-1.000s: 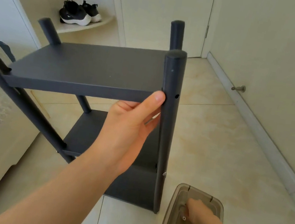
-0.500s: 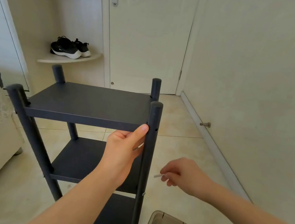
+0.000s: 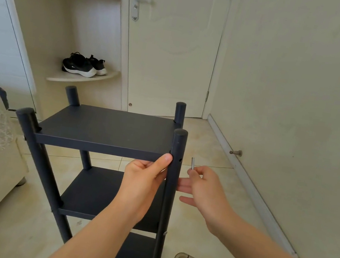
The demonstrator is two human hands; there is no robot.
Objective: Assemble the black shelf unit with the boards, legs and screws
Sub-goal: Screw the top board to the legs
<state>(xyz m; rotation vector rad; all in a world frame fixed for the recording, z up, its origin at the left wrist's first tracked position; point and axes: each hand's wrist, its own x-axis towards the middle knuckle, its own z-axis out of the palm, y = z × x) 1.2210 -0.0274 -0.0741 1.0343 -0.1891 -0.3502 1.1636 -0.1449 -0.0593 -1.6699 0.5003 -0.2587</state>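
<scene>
A person's left hand (image 3: 143, 183) grips the front right corner of the floor-standing shelf unit's top board (image 3: 107, 128) while the right hand (image 3: 206, 189) pinches a screw (image 3: 192, 163) near the leg (image 3: 169, 197); a shifting board could misalign its hole.

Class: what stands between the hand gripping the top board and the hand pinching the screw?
Head view: the upright front leg, between the left hand on the top board and the right hand with the screw.
</scene>
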